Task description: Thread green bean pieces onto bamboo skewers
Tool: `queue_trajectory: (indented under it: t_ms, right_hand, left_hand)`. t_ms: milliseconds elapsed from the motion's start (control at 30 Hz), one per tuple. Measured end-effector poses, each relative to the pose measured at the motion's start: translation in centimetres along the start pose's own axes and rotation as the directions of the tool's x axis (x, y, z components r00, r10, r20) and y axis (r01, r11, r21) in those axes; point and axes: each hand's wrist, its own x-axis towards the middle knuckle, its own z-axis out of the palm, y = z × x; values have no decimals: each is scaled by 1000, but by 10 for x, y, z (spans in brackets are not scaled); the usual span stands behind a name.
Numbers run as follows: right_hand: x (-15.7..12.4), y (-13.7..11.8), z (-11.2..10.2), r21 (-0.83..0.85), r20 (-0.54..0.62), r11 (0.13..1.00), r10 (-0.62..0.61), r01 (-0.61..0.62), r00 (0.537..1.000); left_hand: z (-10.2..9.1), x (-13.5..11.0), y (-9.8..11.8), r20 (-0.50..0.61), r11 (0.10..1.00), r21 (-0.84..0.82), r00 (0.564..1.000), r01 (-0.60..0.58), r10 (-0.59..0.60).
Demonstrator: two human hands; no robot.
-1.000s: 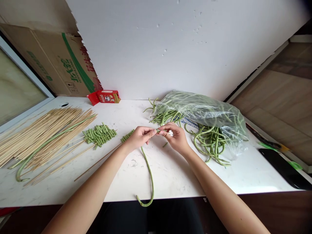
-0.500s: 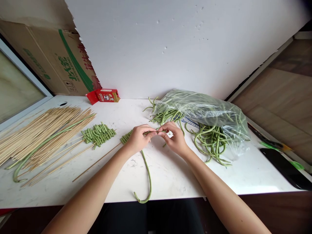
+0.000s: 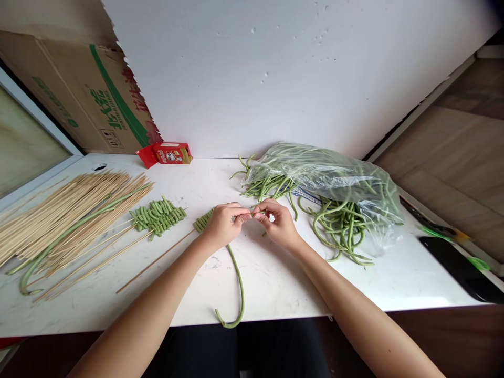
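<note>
My left hand is closed around a long green bean, whose tail curves down over the table's front edge. My right hand is pinched against the left one at the bean's upper end; the fingertips hide most of that spot. Partly covered by my left hand lies a skewer threaded with short bean pieces. Further left, several finished-looking rows of cut bean pieces sit side by side on skewers.
Loose bamboo skewers spread across the left, with a long bean on top. A clear plastic bag of long beans lies at the back right. A black phone, a red box and a carton stand around.
The fingertips have drawn closer together, and less of the bean shows between them. My right hand has shifted slightly left. The view has moved a little; the rest lies as before.
</note>
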Motion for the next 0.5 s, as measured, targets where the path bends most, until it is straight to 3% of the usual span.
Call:
queue_trajectory:
  t_ms: [167,300,500]
  right_hand:
    - [0,7,5,187,72,968,158,-169,985]
    - [-2,5,7,299,115,926,204,-230,972]
    - [6,4,-16,268,-25,950,174,-161,984]
  left_hand:
    - [0,1,0,27,999,-36,999,23,-22]
    - [-5,4,-5,23,995,-47,996,90,-89]
    - [-2,4,-11,81,938,-239,967,253,-240]
